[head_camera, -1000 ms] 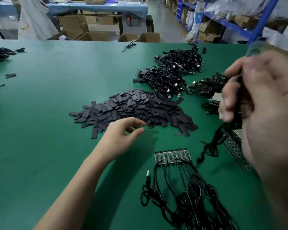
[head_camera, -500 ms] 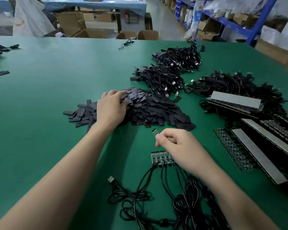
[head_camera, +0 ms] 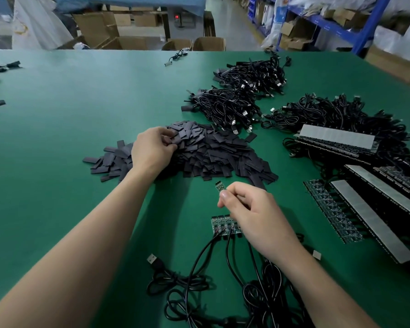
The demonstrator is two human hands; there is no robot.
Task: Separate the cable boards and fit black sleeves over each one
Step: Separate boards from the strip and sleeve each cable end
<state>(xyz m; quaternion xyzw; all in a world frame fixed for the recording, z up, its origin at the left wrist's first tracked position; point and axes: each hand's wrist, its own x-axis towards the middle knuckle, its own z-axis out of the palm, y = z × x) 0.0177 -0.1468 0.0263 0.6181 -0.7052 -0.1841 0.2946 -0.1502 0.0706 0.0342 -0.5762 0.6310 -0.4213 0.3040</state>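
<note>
One board freed, sleeve now being picked.
Right hand (head_camera: 253,214) pinches a single board (head_camera: 219,186) between thumb and forefinger, just this side of the sleeve pile (head_camera: 223,152); the strip (head_camera: 223,224) lies nearer still. Left hand (head_camera: 152,150), flat on that pile half a second ago, now curls its fingers on a sleeve (head_camera: 175,146); fitting is likely next.

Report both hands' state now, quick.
Left hand: fingers curled into the black sleeve pile; grip cannot be told.
Right hand: pinching one small cable board.
</note>
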